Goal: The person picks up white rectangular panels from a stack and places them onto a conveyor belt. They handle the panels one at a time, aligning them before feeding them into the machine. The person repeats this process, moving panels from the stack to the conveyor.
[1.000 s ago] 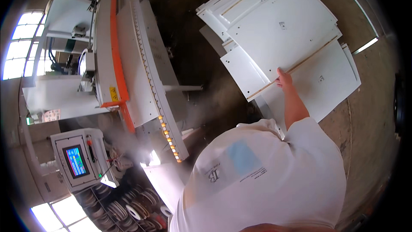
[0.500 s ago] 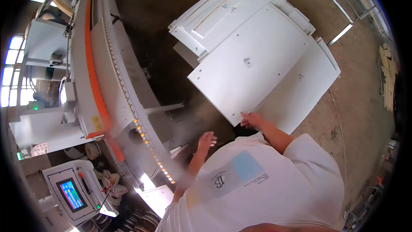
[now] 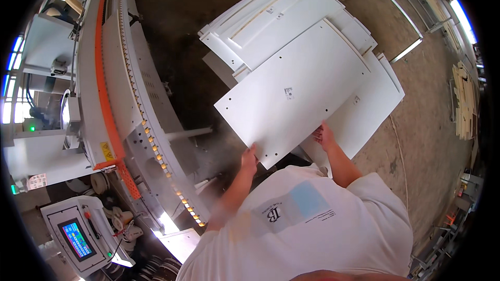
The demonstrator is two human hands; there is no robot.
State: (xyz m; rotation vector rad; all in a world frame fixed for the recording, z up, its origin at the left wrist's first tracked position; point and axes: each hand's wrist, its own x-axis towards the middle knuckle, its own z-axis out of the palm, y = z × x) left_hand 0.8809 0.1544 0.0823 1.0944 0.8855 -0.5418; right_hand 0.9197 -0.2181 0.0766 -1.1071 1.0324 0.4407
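A large white panel (image 3: 291, 73) with small drilled holes and a printed label lies on top of a pile of white boards. My left hand (image 3: 250, 159) grips its near left edge, thumb on top and the other fingers hidden underneath. At the near right edge of the same panel, my right hand (image 3: 325, 136) is closed on the border, some of its fingers out of sight below. Under and to the right of this panel shows another white board (image 3: 364, 109). Farther back on the pile lies a narrow white strip (image 3: 263, 18).
Along the left runs a long machine (image 3: 138, 99) with an orange band and a row of yellow rollers. Its control panel (image 3: 78, 237) with a lit screen stands at lower left. A metal rail (image 3: 406, 49) stands beyond the pile; wooden strips (image 3: 463, 101) lie far right.
My left hand has come up to the panel and taken its left edge. My right hand has moved from the near corner to the right edge. The top panel has shifted toward me.
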